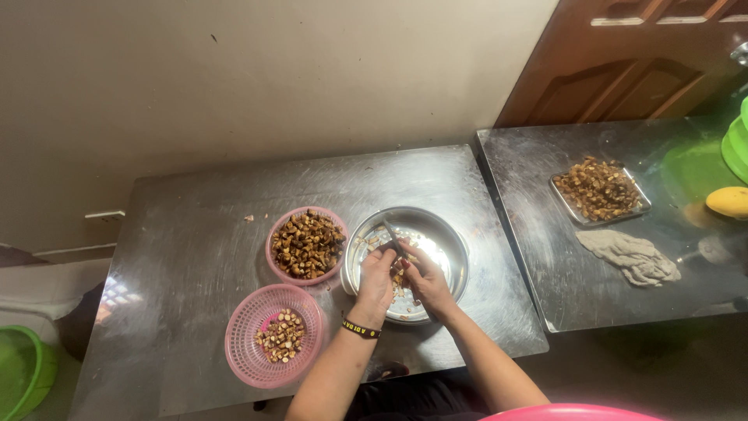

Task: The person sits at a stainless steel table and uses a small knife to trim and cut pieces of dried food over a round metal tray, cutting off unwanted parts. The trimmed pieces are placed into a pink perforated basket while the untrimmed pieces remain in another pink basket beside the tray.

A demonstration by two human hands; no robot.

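A curved pink rim [569, 412] cuts across the bottom edge, closest to the lens, with both forearms rising from beside it toward the steel table [195, 234]. At far left a green tub [19, 370] sits low beside the table. On the table, a pink mesh basket [241, 355] holds a few cut brown pieces, and just behind it a second pink basket [271, 253] is heaped with darker chunks. Next comes the steel bowl [448, 234] — both hands meet over it. The left hand [375, 281], wristband on, is curled around a small brown piece, and the right hand [425, 282] grips a knife [392, 235] whose blade points up and away. Scraps lie in the bowl beneath. On the adjoining table to the right sit a metal tray [640, 204] of brown chunks, a crumpled grey cloth [633, 257] — and a yellow fruit [728, 201] at the edge.
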